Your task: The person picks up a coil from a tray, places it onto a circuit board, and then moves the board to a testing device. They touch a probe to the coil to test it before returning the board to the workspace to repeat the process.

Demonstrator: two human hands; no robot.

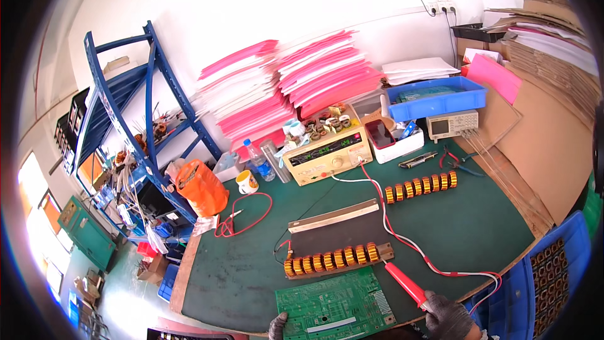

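Note:
My right hand (pixel 448 317), in a dark glove, grips a red test probe (pixel 406 283). Its thin tip points up and left, close to the right end of a row of copper-wound ring coils (pixel 330 259); whether it touches cannot be told. These coils stand along the near edge of a dark board with pale strips (pixel 333 216). My left hand (pixel 278 326), also gloved, holds the left edge of a green circuit board (pixel 336 302) at the table's near edge. A red and white cable runs from the probe to a beige bench tester (pixel 330 158) with a lit display.
Another coil row (pixel 421 187) sits further right on the green table (pixel 245 277). Pliers (pixel 459 160), a mug (pixel 246 182), a bottle (pixel 259 160) and a looped red lead (pixel 272 204) lie around. Blue bins (pixel 557 277) stand at right, a blue rack (pixel 151 88) at left.

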